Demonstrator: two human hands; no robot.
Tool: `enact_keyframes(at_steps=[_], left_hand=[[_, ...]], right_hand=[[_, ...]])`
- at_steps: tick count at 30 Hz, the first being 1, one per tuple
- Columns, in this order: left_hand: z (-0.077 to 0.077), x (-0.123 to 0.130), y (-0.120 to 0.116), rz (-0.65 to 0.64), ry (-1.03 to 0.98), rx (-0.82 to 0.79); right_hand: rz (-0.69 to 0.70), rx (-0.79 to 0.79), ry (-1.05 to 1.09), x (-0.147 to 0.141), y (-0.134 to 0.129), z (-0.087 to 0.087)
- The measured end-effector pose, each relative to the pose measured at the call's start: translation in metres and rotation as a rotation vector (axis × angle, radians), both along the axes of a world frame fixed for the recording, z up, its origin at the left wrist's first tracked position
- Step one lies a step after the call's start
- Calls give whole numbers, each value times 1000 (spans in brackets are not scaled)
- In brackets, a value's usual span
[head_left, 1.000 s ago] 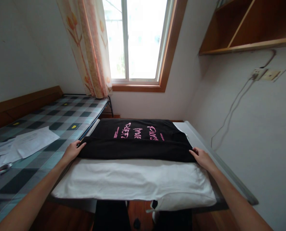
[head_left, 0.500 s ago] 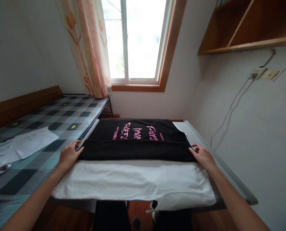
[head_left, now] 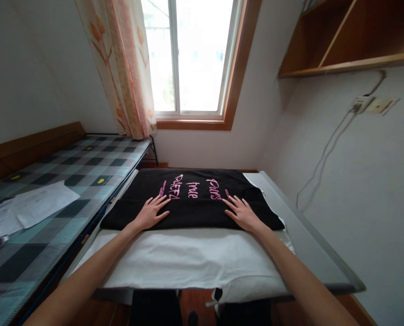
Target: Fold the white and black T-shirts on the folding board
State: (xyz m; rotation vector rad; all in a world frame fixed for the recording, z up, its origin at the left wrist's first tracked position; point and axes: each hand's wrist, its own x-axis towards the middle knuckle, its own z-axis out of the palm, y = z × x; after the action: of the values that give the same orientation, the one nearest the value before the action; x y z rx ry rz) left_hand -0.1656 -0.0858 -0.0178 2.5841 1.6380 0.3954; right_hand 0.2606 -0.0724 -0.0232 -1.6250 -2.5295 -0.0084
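A black T-shirt [head_left: 191, 215] with pink lettering lies spread on a white cloth [head_left: 188, 258] over the table. My left hand [head_left: 151, 213] rests flat on the left part of the shirt, fingers spread beside the lettering. On the right part, my right hand [head_left: 242, 213] also lies flat with its fingers apart. Neither hand grips the fabric. The white cloth shows along the near side of the shirt and hangs a little over the table's front edge.
The grey-white table [head_left: 317, 244] extends to the right wall. At the left stands a bed [head_left: 96, 172] with a checked cover and papers [head_left: 42, 203] on it. A curtain [head_left: 127, 81] hangs by the window, and a wooden shelf [head_left: 351, 68] juts out at upper right.
Both hands have let go of the shirt's left and right edges and moved inward onto its surface, fingers now spread flat.
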Motion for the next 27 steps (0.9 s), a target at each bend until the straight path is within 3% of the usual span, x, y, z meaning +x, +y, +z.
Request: enact_keyframes(at_steps=[7, 13, 21, 27], left_hand=[[-5, -15, -6, 61, 50, 18], [1, -15, 2, 55, -23, 21], [11, -5, 62, 92, -208, 53], [6, 23, 116, 134, -157, 61]], right_hand=[[-131, 36, -49, 47, 1, -1], [-156, 128, 65, 50, 3, -2], [-278, 448, 320, 30, 24, 16], [-324, 409, 392, 0, 57, 21]])
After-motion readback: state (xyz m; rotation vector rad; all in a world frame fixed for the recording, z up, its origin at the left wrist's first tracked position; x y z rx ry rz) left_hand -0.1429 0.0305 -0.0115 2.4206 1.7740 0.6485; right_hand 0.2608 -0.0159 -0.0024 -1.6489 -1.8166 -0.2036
